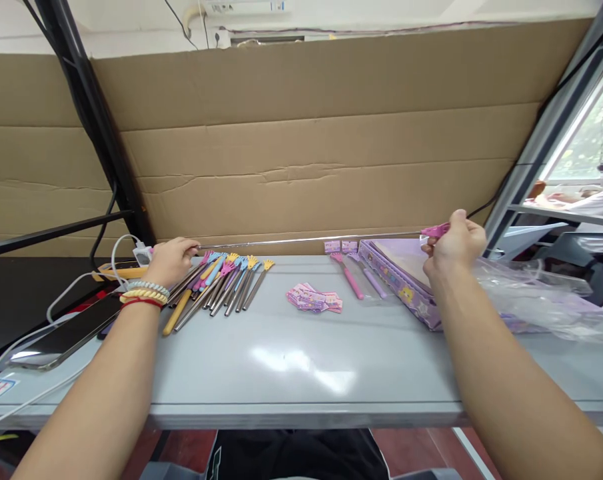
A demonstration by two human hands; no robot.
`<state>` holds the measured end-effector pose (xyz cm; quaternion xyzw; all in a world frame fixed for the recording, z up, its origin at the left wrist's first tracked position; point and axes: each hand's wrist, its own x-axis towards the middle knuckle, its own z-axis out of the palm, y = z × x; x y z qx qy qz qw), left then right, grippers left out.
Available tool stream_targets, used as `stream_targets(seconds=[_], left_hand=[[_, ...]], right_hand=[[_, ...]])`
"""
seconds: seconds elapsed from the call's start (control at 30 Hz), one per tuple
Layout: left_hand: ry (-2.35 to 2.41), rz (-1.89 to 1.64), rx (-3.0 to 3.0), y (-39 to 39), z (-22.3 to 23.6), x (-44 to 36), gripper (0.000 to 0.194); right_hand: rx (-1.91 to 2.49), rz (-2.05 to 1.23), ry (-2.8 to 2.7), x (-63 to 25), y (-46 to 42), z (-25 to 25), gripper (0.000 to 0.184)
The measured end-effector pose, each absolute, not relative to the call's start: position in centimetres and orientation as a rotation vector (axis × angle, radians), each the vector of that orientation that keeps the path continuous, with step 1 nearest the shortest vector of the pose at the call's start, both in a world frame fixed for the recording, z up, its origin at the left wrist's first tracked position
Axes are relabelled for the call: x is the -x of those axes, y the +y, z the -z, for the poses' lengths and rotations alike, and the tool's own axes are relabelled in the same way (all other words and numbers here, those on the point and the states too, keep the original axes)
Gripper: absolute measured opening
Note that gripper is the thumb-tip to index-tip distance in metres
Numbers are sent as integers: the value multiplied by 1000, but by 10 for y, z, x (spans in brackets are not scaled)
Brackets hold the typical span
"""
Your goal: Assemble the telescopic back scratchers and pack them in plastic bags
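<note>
**Telescopic pointer drawn out between two hands**

Grey tabletop (301,373) is seen nearest, with the tall brown cardboard backing (306,147) behind it. A flat purple printed gift box (406,280) lies at the right; what is in it cannot be told, and crumpled clear plastic wrap (536,293) rests beside it. A thin silver telescopic rod with a pink tip (306,240) is held stretched level: the left hand (170,261) is closed on its handle end, the right hand (454,248) is pinched on the pink tip. A straight, even pull is judged best. Colourful hand-tipped pointers (221,283) and small pink cards (314,299) lie below.
</note>
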<state>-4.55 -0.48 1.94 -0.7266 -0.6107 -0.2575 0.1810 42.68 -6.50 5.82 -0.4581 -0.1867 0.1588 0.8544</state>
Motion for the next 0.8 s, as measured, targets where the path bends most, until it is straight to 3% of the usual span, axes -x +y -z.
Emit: stream_targets(seconds=[0.13,0.33,0.43,0.6,0.73,0.8], left_hand=[[-1788,649,2042,-10,-24,38,41],[-1847,648,2017,-14,-31,34,37],[-1825,661,2015,-14,-30,33,39],[-1842,694,2077,-24,-32,28,43],[-1926,762,2144,-35,-38,33,41],[-1926,754,2224,-37,-41,32,37]], right_hand=[[947,-239,-418,-432,-61,-55,16],[884,-271,-476,-438,-57,-50,39],[865,-309,-478,-438,-58,-49,41],[867,-349,-430,-433,-59,-48,32],[982,-282,-410,-433,-52,-44,5],[1095,-198,-434,-433,-45,-40,11]])
